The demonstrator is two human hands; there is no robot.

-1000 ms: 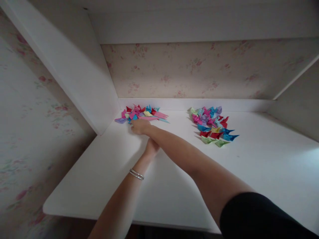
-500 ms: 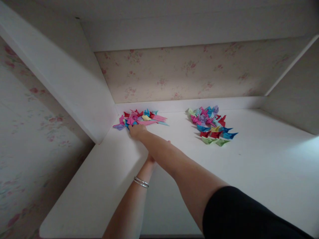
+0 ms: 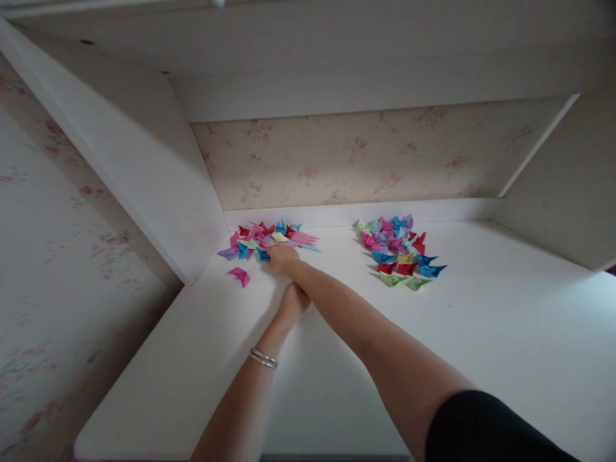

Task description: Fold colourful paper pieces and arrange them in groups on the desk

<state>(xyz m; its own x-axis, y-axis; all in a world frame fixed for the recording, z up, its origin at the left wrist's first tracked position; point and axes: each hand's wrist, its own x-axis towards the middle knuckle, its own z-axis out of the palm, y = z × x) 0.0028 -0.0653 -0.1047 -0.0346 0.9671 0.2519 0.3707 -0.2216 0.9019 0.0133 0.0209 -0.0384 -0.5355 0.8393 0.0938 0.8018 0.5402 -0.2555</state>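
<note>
On the left of the white desktop lies a loose pile of folded paper cranes [image 3: 257, 235] in pink, red, blue, purple and yellow. My right hand [image 3: 283, 260] reaches to the front of this pile, fingers bent together at a blue paper crane [image 3: 263, 255]; its fingertips are partly hidden. A single magenta paper crane [image 3: 239, 276] lies apart, in front of the pile. My left hand [image 3: 293, 301], with silver bangles on the wrist, is just below my right wrist. Its fingers are hidden behind the right forearm.
A second group of paper cranes [image 3: 394, 247] sits to the right, its front ones in rough rows. A white side panel [image 3: 144, 173] bounds the desktop [image 3: 202, 359] on the left. Overhead is a white shelf [image 3: 337, 58], with floral wallpaper [image 3: 308, 160] behind.
The magenta crane now lies separately in front of the left pile. My right hand has shifted slightly right along the pile's front. The camera view has tilted up a little.
</note>
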